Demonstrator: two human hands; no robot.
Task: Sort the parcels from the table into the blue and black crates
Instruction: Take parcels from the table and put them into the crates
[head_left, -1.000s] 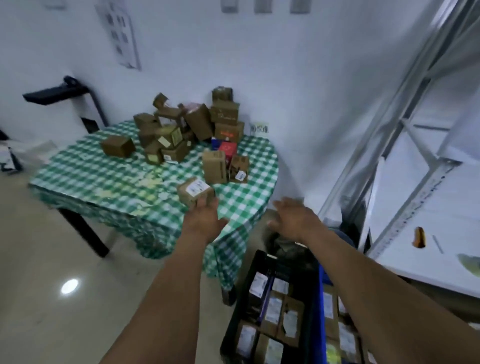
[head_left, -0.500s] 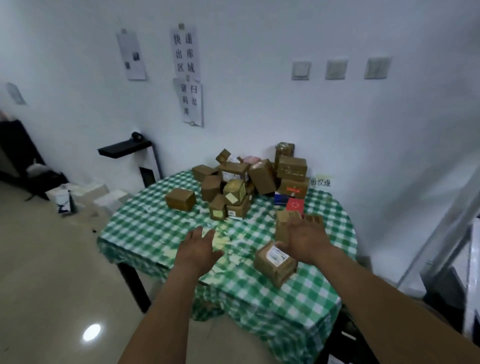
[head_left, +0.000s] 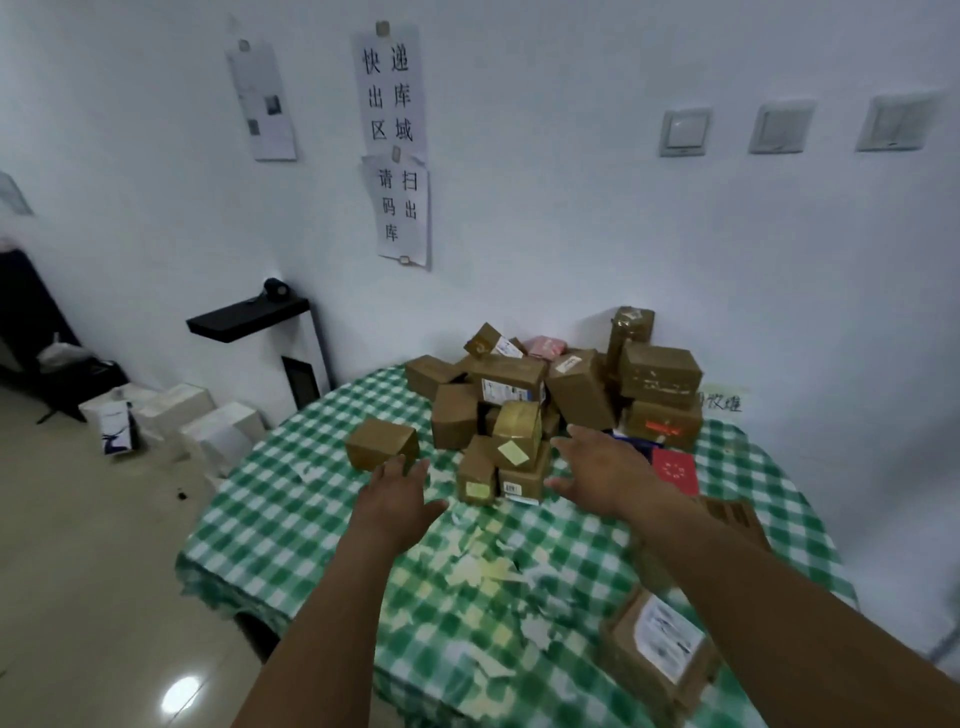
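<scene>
A pile of brown cardboard parcels (head_left: 524, 405) lies at the far side of a table with a green-and-white checked cloth (head_left: 291, 514). One single parcel (head_left: 382, 444) sits apart, left of the pile. My left hand (head_left: 397, 499) reaches out open just in front of that single parcel, holding nothing. My right hand (head_left: 602, 465) is spread open right beside the pile's near boxes, also holding nothing. A labelled parcel (head_left: 660, 649) lies near the table's front right edge under my right forearm. The crates are out of view.
A red box (head_left: 675, 470) and a ribbed carton (head_left: 735, 517) lie right of my right hand. Torn paper scraps (head_left: 483, 561) litter the cloth. White boxes (head_left: 208, 426) stand on the floor at the left, beside a black shelf (head_left: 249, 319) on the wall.
The view has swung from the crates up to the table. Both hands have moved forward over the cloth toward the pile; the labelled parcel now lies behind, under my right forearm.
</scene>
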